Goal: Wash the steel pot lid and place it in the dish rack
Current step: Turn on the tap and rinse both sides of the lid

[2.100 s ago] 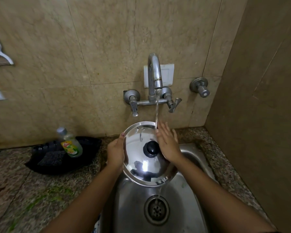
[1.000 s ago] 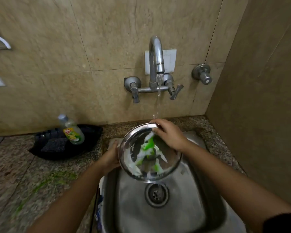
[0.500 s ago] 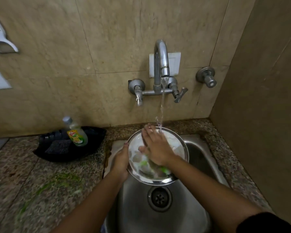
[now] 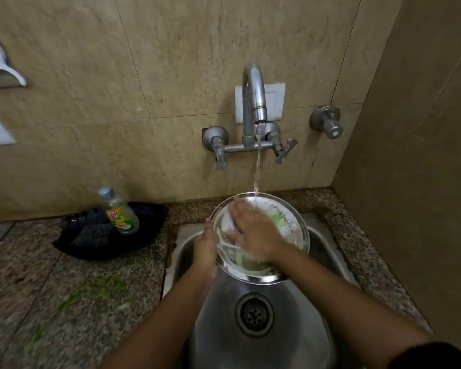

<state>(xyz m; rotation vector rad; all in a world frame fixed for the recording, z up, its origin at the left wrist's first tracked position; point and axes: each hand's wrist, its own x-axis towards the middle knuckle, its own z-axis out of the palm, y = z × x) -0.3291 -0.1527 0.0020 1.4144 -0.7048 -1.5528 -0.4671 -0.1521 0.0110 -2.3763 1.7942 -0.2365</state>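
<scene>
The round steel pot lid is tilted over the sink, inner side up, streaked with white foam and green soap. My left hand grips its left rim from the side. My right hand lies flat on the lid's inner surface with fingers spread, blurred by motion. A thin stream of water from the tap lands on the lid's far edge. The lid's knob is hidden underneath.
The steel sink with its drain lies below the lid. A dish soap bottle leans in a black tray with a scrub pad on the granite counter at left. A wall stands close on the right.
The lid was flipped from knob side up to inner side up. My right hand went from gripping the rim to rubbing flat across the soapy inside under the running water.
</scene>
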